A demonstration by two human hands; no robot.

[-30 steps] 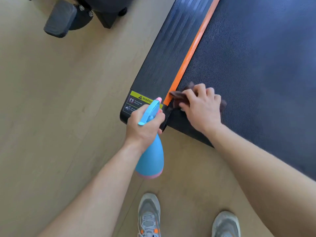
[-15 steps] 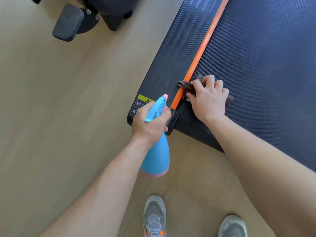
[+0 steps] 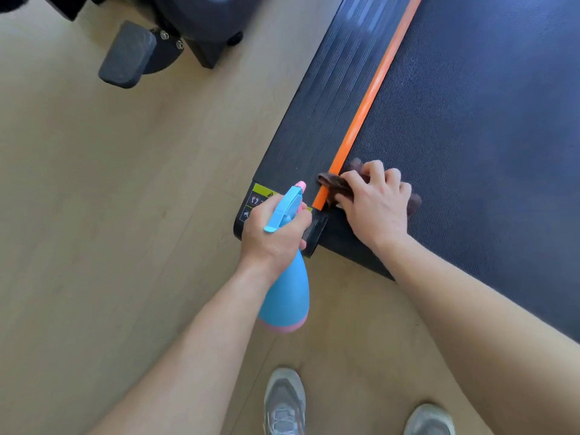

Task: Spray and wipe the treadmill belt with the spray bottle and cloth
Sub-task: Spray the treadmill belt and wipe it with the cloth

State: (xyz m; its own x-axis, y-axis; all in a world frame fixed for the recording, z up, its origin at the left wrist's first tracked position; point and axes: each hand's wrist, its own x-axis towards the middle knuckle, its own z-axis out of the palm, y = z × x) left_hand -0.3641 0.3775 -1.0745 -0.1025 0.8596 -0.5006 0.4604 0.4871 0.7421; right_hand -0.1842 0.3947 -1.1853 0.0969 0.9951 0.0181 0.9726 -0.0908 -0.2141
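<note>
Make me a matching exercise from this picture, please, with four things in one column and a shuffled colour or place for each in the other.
Column A
1. spray bottle
2. cloth
3. edge strip
4. shoes

Column B
a. orange
b. grey, on the floor
c. brown, under the right hand
d. blue, in the left hand

Pairs: 1-d, 2-c, 3-a, 4-b

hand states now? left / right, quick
Left hand: closed around the neck of the blue spray bottle.
Right hand: closed on the brown cloth, pressing it at the treadmill belt edge.
</note>
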